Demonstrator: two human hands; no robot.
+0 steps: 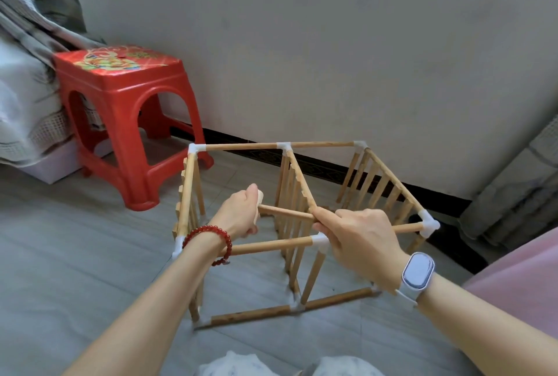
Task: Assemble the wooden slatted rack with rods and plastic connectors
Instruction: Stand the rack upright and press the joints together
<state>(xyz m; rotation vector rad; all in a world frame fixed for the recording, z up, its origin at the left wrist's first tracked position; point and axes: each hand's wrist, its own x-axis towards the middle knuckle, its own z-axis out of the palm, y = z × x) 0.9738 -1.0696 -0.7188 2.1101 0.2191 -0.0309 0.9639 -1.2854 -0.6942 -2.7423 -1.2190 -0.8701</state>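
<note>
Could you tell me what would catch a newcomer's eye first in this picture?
Probably the wooden rack standing half-built on the floor in the middle, with the left hand and right hand gripping a rod across its top. Next, the bright red stool against the wall at left.

One red stool (126,121) at upper left, three slatted panels (296,209), two hands (241,215), one bracelet (211,242), one watch (418,270), perhaps eight white connectors (196,149)

Rack (302,224) on floor (75,254), stool (126,121) behind-left, wall (332,43) seemingly just behind.
</note>
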